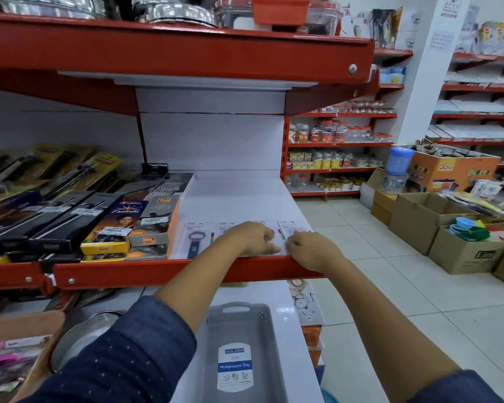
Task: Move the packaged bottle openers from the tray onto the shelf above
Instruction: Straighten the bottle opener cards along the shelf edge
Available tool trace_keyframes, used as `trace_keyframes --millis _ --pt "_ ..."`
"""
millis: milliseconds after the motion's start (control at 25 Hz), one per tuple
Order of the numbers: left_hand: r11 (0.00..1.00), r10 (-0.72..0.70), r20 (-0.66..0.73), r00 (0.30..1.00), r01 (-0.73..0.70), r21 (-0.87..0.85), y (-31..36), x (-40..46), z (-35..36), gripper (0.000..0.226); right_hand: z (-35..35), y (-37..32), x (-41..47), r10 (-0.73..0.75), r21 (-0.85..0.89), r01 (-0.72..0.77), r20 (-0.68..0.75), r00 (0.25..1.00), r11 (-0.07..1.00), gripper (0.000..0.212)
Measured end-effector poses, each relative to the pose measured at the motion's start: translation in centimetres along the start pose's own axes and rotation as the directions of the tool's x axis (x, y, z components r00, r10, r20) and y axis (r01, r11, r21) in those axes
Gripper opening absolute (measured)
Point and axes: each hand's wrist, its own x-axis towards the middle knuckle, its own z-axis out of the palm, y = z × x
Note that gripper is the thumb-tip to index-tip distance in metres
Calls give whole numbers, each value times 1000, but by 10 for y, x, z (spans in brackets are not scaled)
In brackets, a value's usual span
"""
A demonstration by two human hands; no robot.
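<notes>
Several packaged bottle openers lie in a row on the white shelf [230, 199], near its red front edge. The leftmost packaged bottle opener [194, 239] shows a dark blue handle and is uncovered. My left hand [252, 237] rests palm down on the middle packs, fingers curled over them. My right hand [312, 250] pinches the lower corner of the rightmost pack [288, 226]. The grey multipurpose tray [239, 324] sits on the lower shelf below my arms, with only its label showing inside.
Boxed lighters and knives [146, 222] fill the shelf left of the openers. A red shelf [186, 50] with steel pots overhangs above. Cardboard boxes [460, 245] stand on the tiled floor to the right. Steel plates [82, 333] lie at the lower left.
</notes>
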Motion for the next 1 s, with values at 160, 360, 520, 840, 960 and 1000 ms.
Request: trace_keyframes --millis 160,360,520,840,960,1000 --pt "997 -28 -13 1000 27 -70 -2 -4 -2 57 -2 3 2 -23 0 23 44 999 1000 40" --pt "998 -54 -111 992 48 -51 5 7 6 58 -7 8 1 -19 20 18 49 999 1000 28" --pt "997 -55 -65 996 51 -61 5 10 7 65 -5 10 0 -29 37 27 48 998 999 35" --pt "999 -33 77 997 33 -9 8 12 0 60 -9 6 -5 -10 -17 12 81 997 1000 43" --pt "999 -36 115 993 36 9 8 15 -2 56 -9 7 -6 -17 -12 19 96 995 1000 42" --pt "999 -39 109 993 37 18 8 15 -3 52 -10 6 -7 -14 -8 15 95 995 1000 42"
